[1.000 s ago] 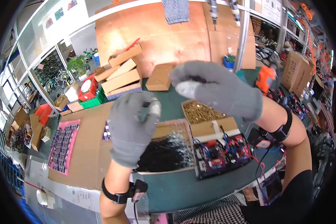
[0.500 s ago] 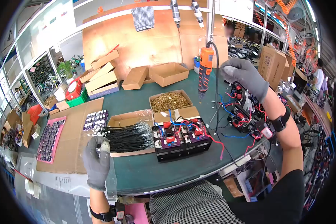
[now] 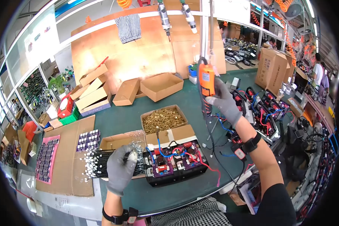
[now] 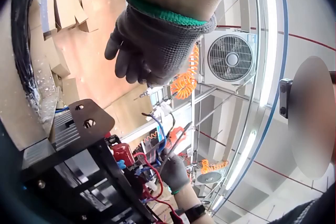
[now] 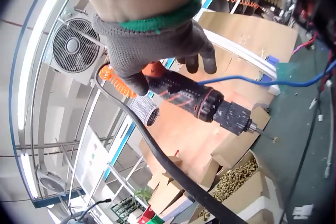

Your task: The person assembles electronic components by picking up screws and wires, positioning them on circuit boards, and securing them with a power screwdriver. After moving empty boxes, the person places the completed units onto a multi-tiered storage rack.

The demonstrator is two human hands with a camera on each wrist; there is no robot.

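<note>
My gloved right hand [image 3: 228,103] is around the lower part of an orange electric screwdriver [image 3: 206,80], which hangs upright over the bench. In the right wrist view my right hand [image 5: 157,50] has thumb and fingers on opposite sides of the dark screwdriver body [image 5: 181,91]. My gloved left hand [image 3: 120,167], fingers loosely curled, hovers over black cables [image 3: 98,162], left of a black unit [image 3: 177,173] with red and blue wires. The left wrist view shows my left hand [image 4: 152,45] above that unit [image 4: 89,171]; nothing is visible in its fingers.
An open box of brass-coloured screws [image 3: 164,119] stands behind the unit. Empty cardboard boxes [image 3: 162,87] are at the back. More wired units [image 3: 265,109] lie on the right. Small boards [image 3: 88,140] rest on cardboard at left, beside a pink sheet of boards [image 3: 48,160].
My right hand has come down and taken hold of the orange screwdriver. My left hand has moved right, nearer the black unit and over the cables. The head view has shifted.
</note>
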